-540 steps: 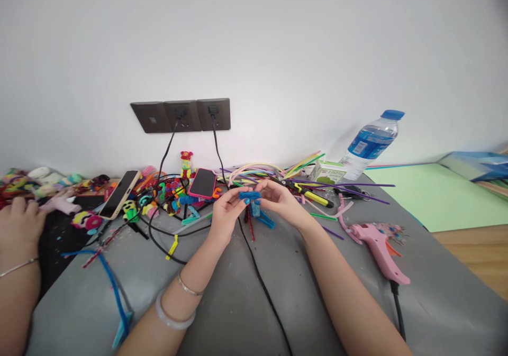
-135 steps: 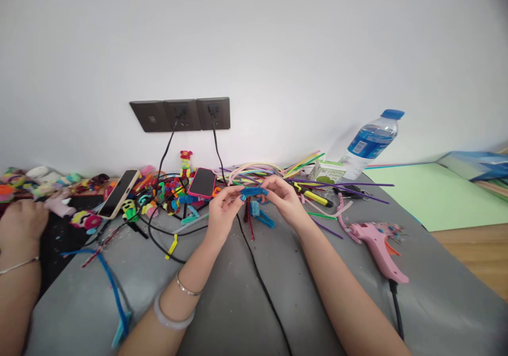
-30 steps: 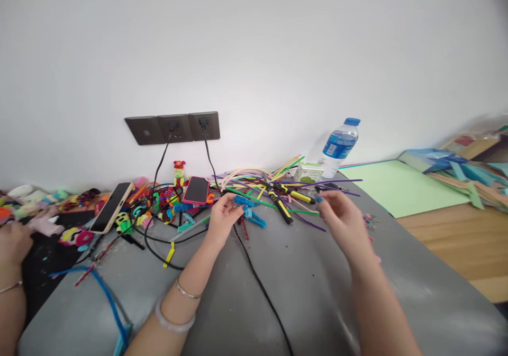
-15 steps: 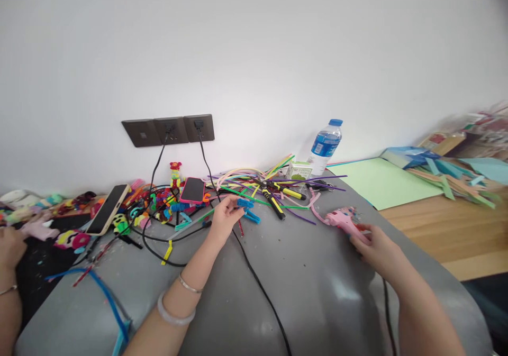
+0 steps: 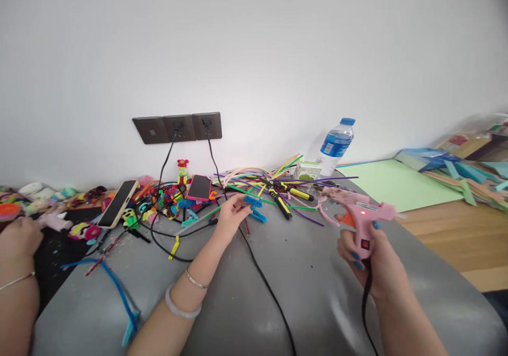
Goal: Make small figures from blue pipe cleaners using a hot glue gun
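Note:
My left hand [image 5: 233, 216] pinches a small blue pipe-cleaner piece [image 5: 256, 209] above the grey table [image 5: 317, 292]. Its exact shape is partly hidden by my fingers. In my right hand [image 5: 375, 263] is a pink glue gun [image 5: 363, 218], gripped by its handle, with the nozzle pointing left and a small red light lit on its side. A black cord [image 5: 367, 308] hangs from the handle. Beyond the blue piece lie black-and-yellow pliers [image 5: 281, 201] among several loose coloured pipe cleaners [image 5: 246, 175].
A water bottle [image 5: 336, 147] and a small green-and-white box [image 5: 307, 171] stand near the wall. Phones [image 5: 119, 203], cables [image 5: 262, 276] and pipe-cleaner figures [image 5: 182, 172] crowd the left. Another person's hand [image 5: 19, 242] is at far left. Green paper [image 5: 413, 186] lies right.
My right hand has lifted the glue gun off the table and turned it upright, nozzle now leftward. My left hand still holds the blue piece. The view has shifted slightly.

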### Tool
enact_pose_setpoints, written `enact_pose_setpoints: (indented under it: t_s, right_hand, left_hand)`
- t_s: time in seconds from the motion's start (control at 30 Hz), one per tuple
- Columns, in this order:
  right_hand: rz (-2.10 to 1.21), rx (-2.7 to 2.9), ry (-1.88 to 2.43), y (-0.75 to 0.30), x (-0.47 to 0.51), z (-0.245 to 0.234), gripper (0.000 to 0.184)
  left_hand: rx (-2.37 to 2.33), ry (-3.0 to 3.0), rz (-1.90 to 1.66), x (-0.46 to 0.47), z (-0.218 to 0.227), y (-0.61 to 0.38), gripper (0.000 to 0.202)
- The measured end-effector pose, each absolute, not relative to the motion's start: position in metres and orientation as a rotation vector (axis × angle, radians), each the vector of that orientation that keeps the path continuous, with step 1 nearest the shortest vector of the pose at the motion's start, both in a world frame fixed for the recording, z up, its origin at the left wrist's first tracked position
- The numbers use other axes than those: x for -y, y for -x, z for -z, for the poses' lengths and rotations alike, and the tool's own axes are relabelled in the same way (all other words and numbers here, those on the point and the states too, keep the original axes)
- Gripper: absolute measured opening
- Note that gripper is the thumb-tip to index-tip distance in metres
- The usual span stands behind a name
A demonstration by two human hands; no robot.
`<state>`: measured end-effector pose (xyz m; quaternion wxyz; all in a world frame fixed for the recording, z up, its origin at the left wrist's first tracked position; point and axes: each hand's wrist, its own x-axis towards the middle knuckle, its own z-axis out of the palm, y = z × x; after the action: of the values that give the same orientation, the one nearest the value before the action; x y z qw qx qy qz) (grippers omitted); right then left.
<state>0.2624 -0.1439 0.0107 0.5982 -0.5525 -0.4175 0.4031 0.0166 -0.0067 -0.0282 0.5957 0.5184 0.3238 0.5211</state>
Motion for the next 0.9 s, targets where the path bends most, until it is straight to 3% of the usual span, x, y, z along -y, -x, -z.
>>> enact_pose_setpoints:
  t_s: [0.27, 0.9]
  right_hand:
    - [-1.311, 0.919, 1.115, -0.207, 0.14, -0.003, 0.056]
    - [-1.204, 1.093, 1.19, -0.189, 0.134, -0.001, 0.053]
  left_hand:
    - [-0.747, -1.249, -1.183, 0.009, 0.024, -0.017, 0.033]
    - [-0.695, -1.22, -1.103, 0.012, 0.024, -0.02, 0.034]
